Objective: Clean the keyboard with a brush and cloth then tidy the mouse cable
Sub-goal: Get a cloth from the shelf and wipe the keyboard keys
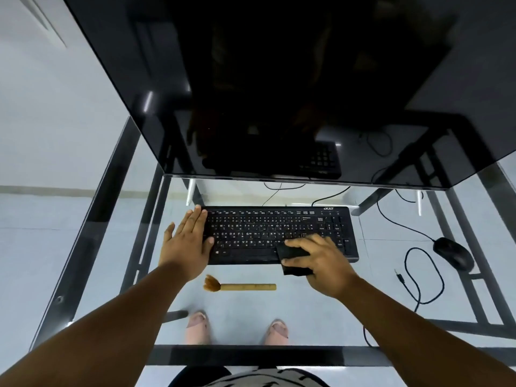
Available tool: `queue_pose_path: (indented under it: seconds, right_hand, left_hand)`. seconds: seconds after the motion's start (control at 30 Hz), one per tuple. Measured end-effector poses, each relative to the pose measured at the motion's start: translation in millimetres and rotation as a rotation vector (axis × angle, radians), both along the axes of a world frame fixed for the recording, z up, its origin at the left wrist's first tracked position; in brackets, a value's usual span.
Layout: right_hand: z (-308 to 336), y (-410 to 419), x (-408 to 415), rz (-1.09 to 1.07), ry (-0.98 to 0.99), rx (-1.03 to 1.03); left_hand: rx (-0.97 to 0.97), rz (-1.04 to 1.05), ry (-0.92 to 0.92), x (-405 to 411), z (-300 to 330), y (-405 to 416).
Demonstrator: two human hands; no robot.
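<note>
Keyboard (279, 234): black, centre of the frame, flat on the glass surface (377, 303), long side across the picture.

Left hand (188, 241): fingers straight, palm flat on the keyboard's left end; released, gripping nothing. Probably placed there to stop the keyboard sliding during wiping.

Right hand (321, 261): fingers curled over a dark cloth (293, 261), pressing it onto the keyboard's lower right keys and front edge (the cloth's full outline is partly hidden under the hand). Judged to be the wiping step.

Brush (240, 286): tan handle, brown bristles pointing left, lying just below the keyboard, apart from both hands; set aside within reach, which suggests brushing is done.

Mouse (453, 254): black, right of the frame, well apart from the keyboard.

Mouse cable (424, 275): loose loop below and left of the mouse, plug end free on the glass; untidied, the step left to do.

Monitor (279, 79): dark, fills the upper frame.
</note>
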State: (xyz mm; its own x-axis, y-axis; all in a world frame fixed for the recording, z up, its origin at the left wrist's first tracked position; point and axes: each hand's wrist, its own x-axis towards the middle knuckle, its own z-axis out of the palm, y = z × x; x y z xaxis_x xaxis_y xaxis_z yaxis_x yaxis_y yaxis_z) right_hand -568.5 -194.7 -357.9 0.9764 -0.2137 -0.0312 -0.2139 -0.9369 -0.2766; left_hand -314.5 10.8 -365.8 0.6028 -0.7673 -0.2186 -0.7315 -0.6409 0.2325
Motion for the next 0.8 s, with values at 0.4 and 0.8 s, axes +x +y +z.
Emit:
queue_pose_path:
  seconds: [0.4, 0.8]
  right_hand:
    - [0.5, 67.4, 91.8, 0.171, 0.023, 0.003]
    - [0.6, 52.9, 78.1, 0.119, 0.04, 0.025]
  left_hand:
    - [0.088, -0.057, 0.026, 24.5, -5.1, 31.8]
    - [0.008, -0.101, 0.039, 42.4, -6.9, 38.4]
